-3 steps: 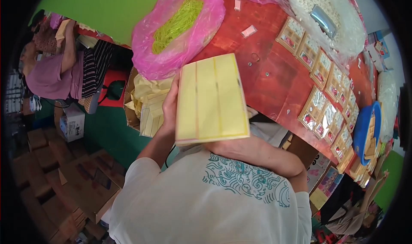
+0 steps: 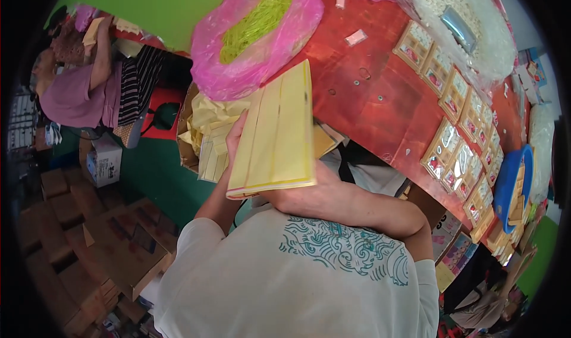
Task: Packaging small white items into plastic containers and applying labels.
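Note:
A flat stack of pale yellow sheets (image 2: pixel 270 135) with dark and yellow lines is held tilted in front of my chest. My left hand (image 2: pixel 236 137) is closed on its left edge, partly behind it. My right forearm crosses my body, and my right hand (image 2: pixel 318 186) lies against the stack's lower right part, its fingers hidden behind the sheets. Beyond the left hand, an open carton (image 2: pixel 185 124) holds crumpled and flat yellow paper (image 2: pixel 211 121).
On the red table (image 2: pixel 357 118) lie a pink bag (image 2: pixel 205 55) of green strips, a clear bag (image 2: pixel 496 49) of white pieces, rows of small wooden trays (image 2: pixel 452 94) and a blue basin (image 2: pixel 508 201). Brown cartons (image 2: pixel 122 249) are at left; another person (image 2: pixel 80 100) sits far left.
The stack has turned and tilted, so its face looks narrower and its lower edge shows more. Its right side has swung left, uncovering yellowish-brown sheets behind it. The whole view has shifted slightly.

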`<action>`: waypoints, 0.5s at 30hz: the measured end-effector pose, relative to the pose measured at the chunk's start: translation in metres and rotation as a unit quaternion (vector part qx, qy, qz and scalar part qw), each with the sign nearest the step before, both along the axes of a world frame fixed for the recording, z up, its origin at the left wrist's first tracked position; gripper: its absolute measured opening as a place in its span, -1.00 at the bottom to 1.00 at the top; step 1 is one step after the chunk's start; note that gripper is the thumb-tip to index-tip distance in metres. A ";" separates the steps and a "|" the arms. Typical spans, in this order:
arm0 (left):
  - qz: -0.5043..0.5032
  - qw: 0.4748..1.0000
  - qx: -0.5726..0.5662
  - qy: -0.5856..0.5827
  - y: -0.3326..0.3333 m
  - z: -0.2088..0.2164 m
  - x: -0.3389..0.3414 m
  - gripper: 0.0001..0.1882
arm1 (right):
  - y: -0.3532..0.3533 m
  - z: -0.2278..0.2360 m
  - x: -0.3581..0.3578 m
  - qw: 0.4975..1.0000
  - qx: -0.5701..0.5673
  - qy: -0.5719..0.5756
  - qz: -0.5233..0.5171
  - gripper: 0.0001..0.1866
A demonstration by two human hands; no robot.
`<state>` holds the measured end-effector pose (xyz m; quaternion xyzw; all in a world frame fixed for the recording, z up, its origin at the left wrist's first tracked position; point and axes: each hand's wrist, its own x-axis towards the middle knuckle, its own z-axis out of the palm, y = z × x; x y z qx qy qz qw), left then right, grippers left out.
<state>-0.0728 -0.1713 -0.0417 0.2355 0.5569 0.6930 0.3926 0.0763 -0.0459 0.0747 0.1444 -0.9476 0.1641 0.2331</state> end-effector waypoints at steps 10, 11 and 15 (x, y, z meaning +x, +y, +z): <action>0.100 0.933 0.266 -0.219 -0.060 -0.014 -0.024 -0.46 | -0.028 -0.009 -0.007 0.991 0.040 -0.070 0.108 -0.76; 0.125 0.907 0.249 -0.317 -0.068 -0.014 -0.035 -0.44 | -0.027 -0.016 -0.009 0.986 -0.005 -0.107 0.130 -0.73; 0.387 0.902 0.069 -0.179 -0.124 -0.054 -0.110 -0.45 | -0.013 -0.013 -0.005 0.975 -0.069 -0.168 0.125 -0.56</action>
